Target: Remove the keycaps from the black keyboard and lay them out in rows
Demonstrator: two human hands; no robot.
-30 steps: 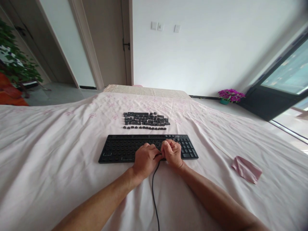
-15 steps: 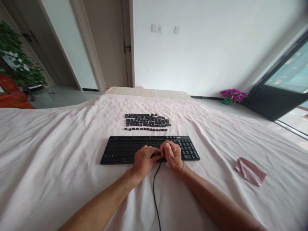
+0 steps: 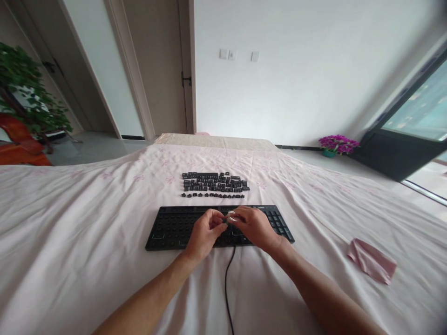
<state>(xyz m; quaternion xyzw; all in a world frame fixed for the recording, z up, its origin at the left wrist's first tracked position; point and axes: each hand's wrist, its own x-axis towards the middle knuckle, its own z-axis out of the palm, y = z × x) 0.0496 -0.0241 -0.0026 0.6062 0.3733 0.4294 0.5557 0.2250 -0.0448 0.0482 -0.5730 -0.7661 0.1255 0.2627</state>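
Observation:
A black keyboard (image 3: pixel 167 228) lies crosswise in front of me on the pink cloth, many of its key positions stripped of caps. My right hand (image 3: pixel 256 226), above its right half, grips a thin wire keycap puller (image 3: pixel 232 216) whose bright loops point left. My left hand (image 3: pixel 205 232) is over the middle, thumb and fingers pinched around a small dark keycap (image 3: pixel 225 220) right at the puller's wire. Behind the keyboard, loose black keycaps (image 3: pixel 209 183) lie in rough rows. Fingers cover part of the keys below.
The keyboard's black cable (image 3: pixel 226 288) runs toward me between my forearms. A pink cloth piece (image 3: pixel 372 260) lies at the right on the floral bedspread (image 3: pixel 87 223). Beyond are a wall, doors, a potted plant (image 3: pixel 21 88) and purple flowers (image 3: pixel 338 144).
My right hand has turned from a fist close over the keys to a flatter grip, and the puller's wire now shows. My left hand has lifted slightly. The view has tilted up a little.

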